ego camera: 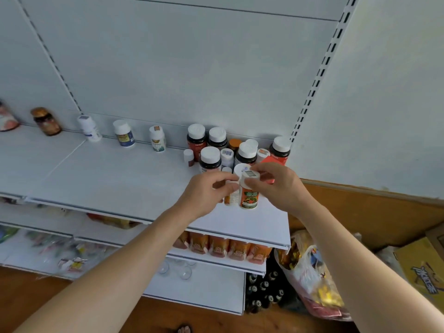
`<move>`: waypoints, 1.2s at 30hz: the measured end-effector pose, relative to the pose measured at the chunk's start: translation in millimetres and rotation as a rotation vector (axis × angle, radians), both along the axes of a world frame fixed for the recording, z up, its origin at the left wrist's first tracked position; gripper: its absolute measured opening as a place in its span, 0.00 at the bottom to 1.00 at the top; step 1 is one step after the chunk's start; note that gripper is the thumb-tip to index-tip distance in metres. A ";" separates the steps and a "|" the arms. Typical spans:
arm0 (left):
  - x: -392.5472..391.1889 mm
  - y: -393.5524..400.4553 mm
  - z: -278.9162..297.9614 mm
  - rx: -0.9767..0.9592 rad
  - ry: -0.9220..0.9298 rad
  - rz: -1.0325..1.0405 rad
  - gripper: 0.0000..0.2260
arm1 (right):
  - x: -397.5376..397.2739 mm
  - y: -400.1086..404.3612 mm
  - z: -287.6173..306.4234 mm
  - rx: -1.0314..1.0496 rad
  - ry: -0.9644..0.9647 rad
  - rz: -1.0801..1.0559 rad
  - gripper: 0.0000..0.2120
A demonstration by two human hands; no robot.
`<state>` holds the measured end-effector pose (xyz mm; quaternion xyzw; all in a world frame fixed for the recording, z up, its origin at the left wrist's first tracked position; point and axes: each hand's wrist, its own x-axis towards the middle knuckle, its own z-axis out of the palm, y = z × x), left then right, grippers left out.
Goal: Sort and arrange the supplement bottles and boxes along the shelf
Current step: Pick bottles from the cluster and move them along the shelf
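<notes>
Sorting looks partly done: four bottles (123, 133) stand spaced along the shelf (108, 174) back, a cluster (230, 147) waits at right; left hand (204, 193) and right hand (276, 186) each close a grip on front-edge bottles (248, 191).

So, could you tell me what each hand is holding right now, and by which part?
The right hand pinches the white cap of the vegetable-label bottle. The left hand grips a smaller white-capped bottle beside it, near its top; its fingers hide the exact contact.
</notes>
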<state>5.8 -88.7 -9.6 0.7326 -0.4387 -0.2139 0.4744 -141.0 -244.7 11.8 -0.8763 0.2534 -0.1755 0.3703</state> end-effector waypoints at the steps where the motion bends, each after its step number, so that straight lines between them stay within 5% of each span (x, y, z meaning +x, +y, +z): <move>1: 2.0 5.1 1.2 -0.009 0.026 0.024 0.11 | 3.3 3.6 1.4 0.023 0.002 0.003 0.20; 10: 38.7 66.8 5.9 -0.007 0.121 0.135 0.09 | 51.6 63.7 5.4 0.013 -0.042 0.023 0.21; 17: 94.8 144.5 19.5 -0.072 0.080 0.194 0.13 | 117.4 148.9 24.4 -0.096 -0.108 0.083 0.11; 23: 169.6 232.0 19.0 -0.053 0.233 0.148 0.12 | 192.8 227.4 24.0 -0.117 -0.163 0.101 0.10; 36: 322.4 337.4 16.8 0.033 -0.027 0.316 0.11 | 360.1 314.8 17.9 -0.175 -0.136 0.249 0.13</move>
